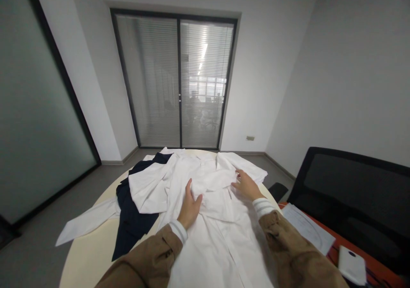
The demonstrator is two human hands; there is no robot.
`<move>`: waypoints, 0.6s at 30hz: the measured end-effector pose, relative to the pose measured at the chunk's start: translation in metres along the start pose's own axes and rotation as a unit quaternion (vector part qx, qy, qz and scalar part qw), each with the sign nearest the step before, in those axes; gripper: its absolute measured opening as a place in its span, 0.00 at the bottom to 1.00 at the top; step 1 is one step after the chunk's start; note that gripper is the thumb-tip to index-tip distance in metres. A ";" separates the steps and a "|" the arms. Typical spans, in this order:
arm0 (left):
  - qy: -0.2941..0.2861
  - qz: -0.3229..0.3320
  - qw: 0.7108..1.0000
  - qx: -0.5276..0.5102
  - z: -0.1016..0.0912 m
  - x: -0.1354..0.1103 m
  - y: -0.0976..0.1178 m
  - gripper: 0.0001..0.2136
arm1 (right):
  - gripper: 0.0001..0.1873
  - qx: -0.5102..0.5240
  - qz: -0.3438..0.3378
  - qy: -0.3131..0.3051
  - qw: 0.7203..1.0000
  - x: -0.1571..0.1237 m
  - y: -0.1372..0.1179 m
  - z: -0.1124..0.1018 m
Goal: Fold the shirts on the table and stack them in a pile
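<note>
A: Where is the white coat (pixel 218 245)?
B: Lower centre of the frame, spread on the round table (pixel 85 258), with navy cloth (pixel 131 219) partly under its left side.
A: Hands?
B: My left hand (pixel 188 209) rests on the coat, fingers loosely together, no pinch. My right hand (pixel 246 186) lies on a fold higher up, fingers slightly spread, also no pinch

Head-worn view looks forward and down; left hand (pixel 189 208), right hand (pixel 247 185) close.
</note>
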State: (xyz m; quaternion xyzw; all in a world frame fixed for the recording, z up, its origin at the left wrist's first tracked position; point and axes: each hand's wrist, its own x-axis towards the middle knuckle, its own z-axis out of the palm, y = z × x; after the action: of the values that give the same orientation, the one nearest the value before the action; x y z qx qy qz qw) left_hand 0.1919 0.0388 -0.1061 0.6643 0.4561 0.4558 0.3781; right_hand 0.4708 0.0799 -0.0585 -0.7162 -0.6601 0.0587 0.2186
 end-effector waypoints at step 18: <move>-0.010 0.053 0.990 -0.132 -0.008 -0.013 0.026 0.24 | 0.12 0.021 0.025 0.013 0.999 -0.001 0.002 0.020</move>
State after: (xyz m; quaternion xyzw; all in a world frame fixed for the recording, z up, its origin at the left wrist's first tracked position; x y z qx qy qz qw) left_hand 0.1885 0.0192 -0.0835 0.6364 0.3525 0.5242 0.4426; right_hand 0.4653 0.0839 -0.0771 -0.7286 -0.6375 0.0685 0.2408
